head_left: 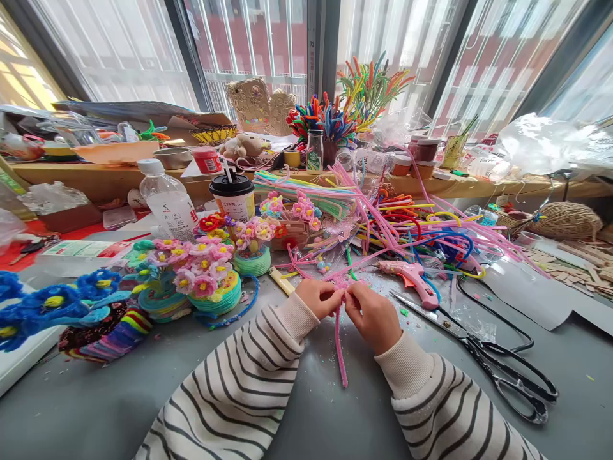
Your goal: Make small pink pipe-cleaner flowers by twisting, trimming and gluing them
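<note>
Both hands meet over the grey table, fingertips pinched close together on a pink pipe cleaner [340, 351]. Its free end hangs down between my wrists, and more pink fuzzy strands show just behind the fingers. My left hand [317, 298] is closed on it from the left. From the right, my right hand [372, 314] pinches it too; the exact spot where the fingers grip is partly hidden. A pink glue gun [412, 281] lies to the right of my right hand. Beside it rest large black-handled scissors [483, 351], blades pointing toward the hands.
Pots of pipe-cleaner flowers [211, 271] stand at the left, near a plastic bottle [167, 201] and a lidded cup [233, 195]. Loose pipe cleaners [397, 223] are heaped behind the hands. White paper [522, 291], wooden sticks [558, 268] and a twine ball [567, 220] lie right.
</note>
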A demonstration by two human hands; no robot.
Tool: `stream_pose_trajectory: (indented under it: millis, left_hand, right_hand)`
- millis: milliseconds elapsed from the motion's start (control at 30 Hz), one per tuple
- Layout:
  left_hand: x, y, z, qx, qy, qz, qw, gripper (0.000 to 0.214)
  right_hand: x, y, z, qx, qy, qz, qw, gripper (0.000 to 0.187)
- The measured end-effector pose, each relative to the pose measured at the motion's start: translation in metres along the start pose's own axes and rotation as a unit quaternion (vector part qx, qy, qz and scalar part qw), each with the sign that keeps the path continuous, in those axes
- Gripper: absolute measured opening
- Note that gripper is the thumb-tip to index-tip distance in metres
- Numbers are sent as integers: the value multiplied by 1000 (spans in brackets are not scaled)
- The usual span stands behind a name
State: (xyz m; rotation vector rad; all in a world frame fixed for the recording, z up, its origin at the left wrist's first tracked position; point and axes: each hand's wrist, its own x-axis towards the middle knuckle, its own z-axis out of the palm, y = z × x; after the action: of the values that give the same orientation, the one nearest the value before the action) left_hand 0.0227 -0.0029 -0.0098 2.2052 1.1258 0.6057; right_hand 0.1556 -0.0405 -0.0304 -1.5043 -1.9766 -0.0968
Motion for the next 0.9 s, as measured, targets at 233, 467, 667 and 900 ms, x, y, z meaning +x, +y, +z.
stream_pose_trajectory:
  millis: [233, 467, 667, 900]
  left_hand:
    - [1, -5, 0, 8, 39, 7, 999, 37]
    - [0, -2, -2, 18, 36, 42, 998, 33]
    - [1, -1, 0, 38, 32, 62, 997, 30]
    - [1, -5, 2, 58, 31, 52, 996, 31]
  right_hand:
    - [1, 1, -5, 112, -1, 40, 993, 18]
    - [4, 2, -6, 181, 16, 47, 982, 20]
    - [5, 4, -8, 220, 1, 43, 975, 19]
    - [8, 3, -11, 269, -32, 88, 959, 20]
